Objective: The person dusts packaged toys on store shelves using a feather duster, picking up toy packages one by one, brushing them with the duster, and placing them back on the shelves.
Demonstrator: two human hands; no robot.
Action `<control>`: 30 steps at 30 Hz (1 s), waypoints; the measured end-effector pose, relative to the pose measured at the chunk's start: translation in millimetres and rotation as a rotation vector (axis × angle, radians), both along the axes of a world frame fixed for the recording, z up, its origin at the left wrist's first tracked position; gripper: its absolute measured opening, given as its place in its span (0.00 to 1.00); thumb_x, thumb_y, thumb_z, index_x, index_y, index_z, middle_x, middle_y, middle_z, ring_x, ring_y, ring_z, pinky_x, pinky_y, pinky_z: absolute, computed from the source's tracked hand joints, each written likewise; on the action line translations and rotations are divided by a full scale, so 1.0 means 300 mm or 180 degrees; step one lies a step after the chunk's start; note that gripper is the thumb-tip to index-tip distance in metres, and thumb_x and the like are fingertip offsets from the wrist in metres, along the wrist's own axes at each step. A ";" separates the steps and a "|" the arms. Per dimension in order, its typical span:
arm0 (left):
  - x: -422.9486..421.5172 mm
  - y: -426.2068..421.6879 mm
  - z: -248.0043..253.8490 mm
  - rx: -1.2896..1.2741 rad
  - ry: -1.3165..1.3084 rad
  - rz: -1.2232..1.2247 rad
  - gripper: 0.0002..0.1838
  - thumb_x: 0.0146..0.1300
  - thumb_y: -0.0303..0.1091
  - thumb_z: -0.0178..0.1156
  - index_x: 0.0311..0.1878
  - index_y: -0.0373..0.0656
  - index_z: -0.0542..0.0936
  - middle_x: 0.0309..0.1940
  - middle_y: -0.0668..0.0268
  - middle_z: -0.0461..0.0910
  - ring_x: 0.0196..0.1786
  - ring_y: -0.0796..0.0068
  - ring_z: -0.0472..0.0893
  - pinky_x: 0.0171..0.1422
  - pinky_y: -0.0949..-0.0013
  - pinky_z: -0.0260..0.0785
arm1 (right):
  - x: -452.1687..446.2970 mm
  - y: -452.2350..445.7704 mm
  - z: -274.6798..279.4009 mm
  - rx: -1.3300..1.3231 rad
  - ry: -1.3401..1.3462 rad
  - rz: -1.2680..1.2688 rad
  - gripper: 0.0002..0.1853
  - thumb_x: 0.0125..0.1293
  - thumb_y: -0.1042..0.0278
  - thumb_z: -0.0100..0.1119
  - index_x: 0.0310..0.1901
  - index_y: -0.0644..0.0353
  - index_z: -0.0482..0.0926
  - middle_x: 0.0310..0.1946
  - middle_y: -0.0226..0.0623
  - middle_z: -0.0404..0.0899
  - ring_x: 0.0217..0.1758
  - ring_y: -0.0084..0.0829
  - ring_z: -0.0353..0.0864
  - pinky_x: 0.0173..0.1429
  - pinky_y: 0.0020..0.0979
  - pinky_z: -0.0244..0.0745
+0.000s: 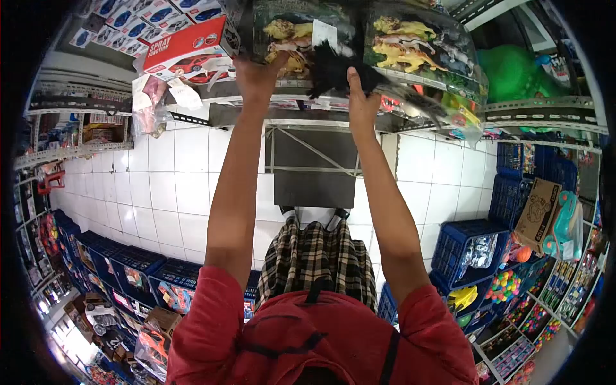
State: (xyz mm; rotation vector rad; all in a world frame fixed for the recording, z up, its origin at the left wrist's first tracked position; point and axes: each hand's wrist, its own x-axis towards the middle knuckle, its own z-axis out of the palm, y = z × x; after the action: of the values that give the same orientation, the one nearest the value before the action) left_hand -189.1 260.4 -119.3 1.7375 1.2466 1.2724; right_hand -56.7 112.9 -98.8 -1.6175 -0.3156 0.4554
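My left hand (258, 78) is at the left edge of a clear pack of toy animals (292, 32) on the shelf. Its thumb lies over the front of the pack, and the other fingers are partly hidden in the dark gap beside a red toy car box (186, 54). In my right hand (363, 93) is a black feather duster (333, 69), its bristles against the lower part of the pack. The thumb lies on top of the duster. Right of it is a second pack of toy animals (410, 42). A white paper label (325, 33) is on the first pack.
A metal shelf edge (301, 115) runs below the packs. Under it, a dark grey board or step (314, 186) is in front of my feet on white tiles (186, 192). Blue crates (465, 250) with toys line both sides. A green toy (513, 74) sits at upper right.
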 end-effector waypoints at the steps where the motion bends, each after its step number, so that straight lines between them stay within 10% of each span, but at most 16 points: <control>1: 0.017 -0.003 0.062 -0.0054 -0.0067 -0.0133 0.25 0.37 0.42 0.70 0.32 0.31 0.75 0.33 0.55 0.78 0.32 0.64 0.77 0.38 0.66 0.67 | 0.001 -0.001 0.014 0.0004 0.0073 -0.0031 0.28 0.50 0.47 0.62 0.09 0.63 0.64 0.09 0.26 0.63 0.15 0.23 0.59 0.25 0.29 0.60; 4: -0.008 -0.044 0.217 -0.1812 -0.0296 -0.0902 0.23 0.39 0.35 0.69 0.38 0.31 0.76 0.36 0.61 0.77 0.34 0.74 0.74 0.40 0.71 0.66 | -0.002 -0.032 0.006 -0.0203 0.0341 -0.0094 0.29 0.49 0.44 0.61 0.14 0.63 0.62 0.13 0.29 0.62 0.19 0.23 0.59 0.28 0.29 0.60; 9: -0.016 -0.111 0.299 -0.1646 -0.0658 -0.0941 0.25 0.42 0.32 0.67 0.46 0.36 0.72 0.38 0.63 0.77 0.41 0.73 0.74 0.49 0.72 0.62 | -0.017 -0.099 0.015 0.0071 0.1024 0.0264 0.27 0.50 0.52 0.63 0.43 0.69 0.72 0.39 0.35 0.73 0.39 0.23 0.71 0.40 0.25 0.70; 19: -0.170 -0.290 0.515 -0.0398 0.0664 -0.0497 0.27 0.41 0.34 0.66 0.44 0.28 0.70 0.33 0.49 0.77 0.37 0.61 0.77 0.42 0.67 0.67 | -0.115 -0.266 0.158 0.0546 0.1144 0.0293 0.21 0.49 0.49 0.63 0.25 0.62 0.74 0.18 0.30 0.70 0.20 0.21 0.69 0.26 0.23 0.64; 30: -0.347 -0.713 0.691 -0.0533 0.1037 -0.0570 0.20 0.39 0.33 0.66 0.36 0.35 0.72 0.25 0.52 0.77 0.30 0.52 0.78 0.33 0.63 0.69 | -0.287 -0.492 0.588 0.0043 -0.1260 0.1073 0.20 0.56 0.55 0.57 0.37 0.68 0.75 0.32 0.35 0.77 0.32 0.27 0.72 0.39 0.27 0.68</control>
State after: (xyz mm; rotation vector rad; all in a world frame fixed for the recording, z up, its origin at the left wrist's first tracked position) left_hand -293.2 46.6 88.0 1.9344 1.2993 0.7809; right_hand -142.9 -34.8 77.7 -1.6410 -0.8968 0.3811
